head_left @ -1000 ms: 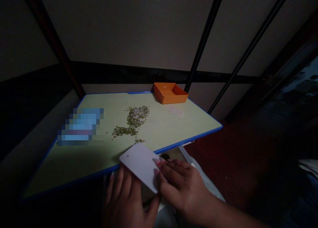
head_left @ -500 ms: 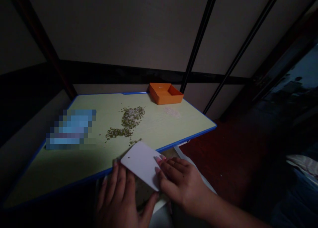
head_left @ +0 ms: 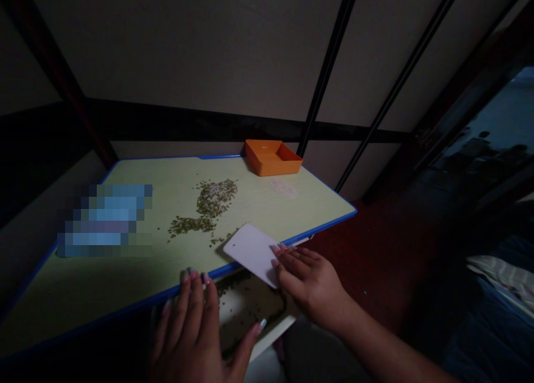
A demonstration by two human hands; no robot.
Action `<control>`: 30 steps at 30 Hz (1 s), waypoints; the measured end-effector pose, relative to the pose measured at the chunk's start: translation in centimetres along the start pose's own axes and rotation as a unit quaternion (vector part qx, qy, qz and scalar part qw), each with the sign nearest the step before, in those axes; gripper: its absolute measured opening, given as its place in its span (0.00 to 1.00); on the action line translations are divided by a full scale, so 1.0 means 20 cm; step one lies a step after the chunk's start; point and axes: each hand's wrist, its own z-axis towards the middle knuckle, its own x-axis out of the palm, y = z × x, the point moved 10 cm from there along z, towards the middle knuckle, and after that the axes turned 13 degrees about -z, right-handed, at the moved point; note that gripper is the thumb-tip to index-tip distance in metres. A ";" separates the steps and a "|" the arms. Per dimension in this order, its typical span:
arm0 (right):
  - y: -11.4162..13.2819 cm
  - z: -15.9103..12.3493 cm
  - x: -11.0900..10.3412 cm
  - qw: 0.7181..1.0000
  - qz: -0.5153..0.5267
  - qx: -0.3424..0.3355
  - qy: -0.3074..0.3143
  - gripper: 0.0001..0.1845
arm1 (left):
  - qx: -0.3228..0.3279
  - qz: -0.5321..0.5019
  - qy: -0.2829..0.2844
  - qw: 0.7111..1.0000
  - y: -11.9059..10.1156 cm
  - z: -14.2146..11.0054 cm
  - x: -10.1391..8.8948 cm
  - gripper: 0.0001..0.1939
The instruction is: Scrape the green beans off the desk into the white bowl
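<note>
My right hand point(head_left: 311, 280) grips the right side of a flat white card point(head_left: 252, 252) with a small hole in one corner. The card is tilted over the table's front edge, its far corner by a few stray green beans point(head_left: 217, 241). Fingers out straight and thumb apart, my left hand point(head_left: 194, 322) rests at the blue table edge. Below that edge, between my hands, a pale open tray or drawer point(head_left: 271, 338) holds scattered dark bits. Mid-table lies a heap of green beans mixed with white grains point(head_left: 217, 197), with more green beans point(head_left: 189, 224) nearer me.
An orange open box point(head_left: 281, 168) stands at the table's back right, a patch of white grains point(head_left: 282, 188) before it. A blurred-out blue item point(head_left: 110, 213) lies on the left of the pale table point(head_left: 137, 277). Wall panels rise behind; cloth point(head_left: 500, 272) lies far right.
My right hand has moved the card up and to the right, away from my left hand. More of the tray below the edge now shows. The view has shifted slightly.
</note>
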 end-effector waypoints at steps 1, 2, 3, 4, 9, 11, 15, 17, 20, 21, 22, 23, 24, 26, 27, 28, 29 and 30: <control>-0.01 0.00 0.01 1.000 -0.003 0.003 0.002 0.15 | -0.001 -0.001 -0.002 1.000 0.00 0.00 0.00 0.48; -0.03 -0.01 0.02 1.000 -0.005 0.005 0.000 0.15 | -0.001 -0.001 -0.003 1.000 0.00 0.00 0.00 0.48; -0.04 -0.01 0.02 1.000 -0.007 0.007 -0.006 0.16 | -0.003 -0.001 -0.005 1.000 0.00 0.00 0.00 0.48; -0.05 -0.01 0.03 1.000 -0.010 0.013 -0.016 0.16 | -0.004 -0.002 -0.004 1.000 0.00 0.00 0.00 0.48; -0.13 -0.07 0.02 0.992 0.020 0.079 -0.101 0.12 | -0.009 -0.008 -0.003 1.000 0.01 0.00 0.00 0.48; -0.17 -0.10 0.01 0.986 0.037 0.102 -0.127 0.11 | -0.011 -0.008 -0.004 1.000 0.01 -0.01 0.00 0.48; -0.16 -0.12 -0.02 0.985 0.052 0.084 -0.141 0.14 | -0.020 -0.014 0.001 1.000 0.02 -0.01 0.01 0.48; -0.13 -0.11 -0.03 0.987 0.066 0.056 -0.137 0.14 | -0.025 -0.018 0.003 1.000 0.02 -0.01 0.01 0.49; -0.09 -0.09 -0.02 0.989 0.074 0.039 -0.125 0.13 | -0.023 -0.016 0.009 1.000 0.02 -0.01 0.01 0.49; -0.08 -0.09 -0.02 0.989 0.073 0.037 -0.121 0.12 | -0.022 -0.014 0.011 1.000 0.02 -0.01 0.02 0.50; -0.08 -0.08 -0.02 0.990 0.071 0.036 -0.118 0.12 | -0.023 -0.013 0.011 1.000 0.02 -0.01 0.02 0.50; -0.07 -0.08 -0.01 0.990 0.068 0.034 -0.115 0.11 | -0.024 -0.012 0.011 1.000 0.03 -0.01 0.02 0.50; -0.07 -0.08 -0.01 0.991 0.066 0.033 -0.112 0.11 | -0.025 -0.011 0.009 1.000 0.03 -0.01 0.02 0.50; -0.07 -0.07 0.00 0.992 0.060 0.029 -0.106 0.12 | -0.023 -0.013 0.005 1.000 0.03 -0.01 0.01 0.50; -0.06 -0.06 0.01 0.993 0.057 0.027 -0.104 0.12 | -0.020 -0.013 0.004 1.000 0.03 -0.01 0.01 0.50; -0.06 -0.06 0.01 0.993 0.055 0.027 -0.103 0.12 | -0.017 -0.012 0.004 1.000 0.02 -0.01 0.01 0.50; -0.06 -0.06 0.02 0.993 0.055 0.027 -0.101 0.12 | -0.012 -0.009 0.005 1.000 0.02 -0.01 0.01 0.50; -0.06 -0.05 0.02 0.993 0.057 0.028 -0.099 0.12 | -0.008 -0.006 0.006 1.000 0.01 0.00 0.01 0.50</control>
